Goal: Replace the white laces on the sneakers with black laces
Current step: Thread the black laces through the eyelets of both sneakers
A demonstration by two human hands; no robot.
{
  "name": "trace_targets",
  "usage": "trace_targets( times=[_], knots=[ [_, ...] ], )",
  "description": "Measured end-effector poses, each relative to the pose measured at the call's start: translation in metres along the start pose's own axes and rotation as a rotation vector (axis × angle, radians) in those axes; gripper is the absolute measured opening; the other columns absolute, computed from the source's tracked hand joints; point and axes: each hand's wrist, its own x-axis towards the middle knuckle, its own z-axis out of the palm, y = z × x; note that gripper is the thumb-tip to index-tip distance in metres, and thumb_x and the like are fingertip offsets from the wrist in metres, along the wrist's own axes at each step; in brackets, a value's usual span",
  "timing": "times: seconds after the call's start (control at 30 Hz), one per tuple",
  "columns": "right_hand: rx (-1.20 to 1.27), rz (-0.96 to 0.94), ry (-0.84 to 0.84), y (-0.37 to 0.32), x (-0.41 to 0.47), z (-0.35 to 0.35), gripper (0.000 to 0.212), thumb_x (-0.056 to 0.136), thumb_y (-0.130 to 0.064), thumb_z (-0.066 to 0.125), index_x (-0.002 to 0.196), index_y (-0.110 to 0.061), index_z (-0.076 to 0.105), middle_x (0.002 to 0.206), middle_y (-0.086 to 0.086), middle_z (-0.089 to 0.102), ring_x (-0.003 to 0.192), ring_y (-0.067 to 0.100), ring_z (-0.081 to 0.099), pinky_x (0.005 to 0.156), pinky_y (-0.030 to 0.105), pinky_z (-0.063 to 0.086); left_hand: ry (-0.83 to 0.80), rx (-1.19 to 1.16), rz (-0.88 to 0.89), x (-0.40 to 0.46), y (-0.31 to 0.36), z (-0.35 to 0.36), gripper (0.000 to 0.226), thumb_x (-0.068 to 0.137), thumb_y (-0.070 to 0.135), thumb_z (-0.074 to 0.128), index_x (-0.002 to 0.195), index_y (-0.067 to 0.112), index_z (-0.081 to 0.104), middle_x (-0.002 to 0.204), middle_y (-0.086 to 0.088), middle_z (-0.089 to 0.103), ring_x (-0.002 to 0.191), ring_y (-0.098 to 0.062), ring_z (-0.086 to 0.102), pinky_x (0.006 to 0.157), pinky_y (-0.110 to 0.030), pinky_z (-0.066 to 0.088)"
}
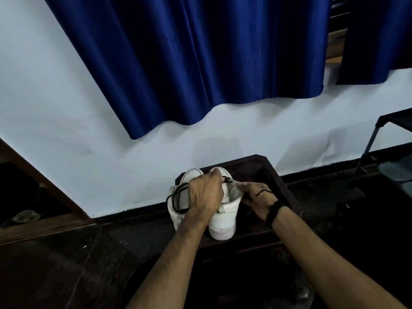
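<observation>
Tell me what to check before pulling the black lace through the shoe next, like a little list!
1. Left hand holds the thin black lace: ok.
2. Right hand steadies the right white leather sneaker: ok.
3. Both white sneakers stand side by side on the dark patterned table: ok.
4. Lace tip lined up with an eyelet: cannot tell, the hands hide it.
5. Old white laces fully out: cannot tell.
6. Lace loop free of knots: cannot tell.
</observation>
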Motion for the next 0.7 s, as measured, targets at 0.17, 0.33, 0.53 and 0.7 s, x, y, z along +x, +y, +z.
trace_targets(
  times=[0.17,0.33,0.53,0.7],
  knots=[
    [-0.015,-0.015,-0.036,-0.001,0.002,-0.004,0.023,0.092,0.004,0.048,0.099,0.004,0.07,0.096,0.018,0.071,0.086,0.025,0.067,0.077,0.033,0.055,0.032,-0.041,0.114,0.013,0.003,0.008,0.014,0.094,0.033,0.058,0.093,0.024,0.069,0.082,-0.002,0.073,0.083,-0.024,0.068,0.068,-0.031,0.04],
    [0.004,-0.005,-0.055,0.0,0.0,-0.007,0.026,0.092,0.004,0.046,0.097,0.003,0.071,0.099,0.019,0.072,0.089,0.027,0.068,0.076,0.033,0.057,-0.08,-0.086,0.085,0.017,0.002,0.018,0.019,0.096,0.036,0.051,0.101,0.027,0.067,0.093,-0.003,0.073,0.097,-0.025,0.065,0.088,-0.039,0.038],
    [-0.011,0.016,0.012,0.002,0.004,-0.002,0.022,0.091,0.005,0.05,0.102,0.006,0.069,0.099,0.021,0.07,0.088,0.027,0.067,0.077,0.035,0.057,-0.162,-0.094,0.071,0.016,-0.003,0.023,0.018,0.095,0.033,0.052,0.101,0.029,0.068,0.096,-0.001,0.074,0.098,-0.023,0.066,0.085,-0.036,0.04],
    [0.015,0.027,0.007,0.004,0.005,-0.001,0.019,0.092,0.005,0.051,0.098,0.005,0.069,0.092,0.017,0.07,0.08,0.023,0.067,0.065,0.029,0.057,-0.16,-0.134,0.033,0.014,-0.005,0.021,0.021,0.099,0.036,0.047,0.105,0.026,0.065,0.1,-0.004,0.074,0.099,-0.028,0.066,0.086,-0.037,0.039]
  ],
)
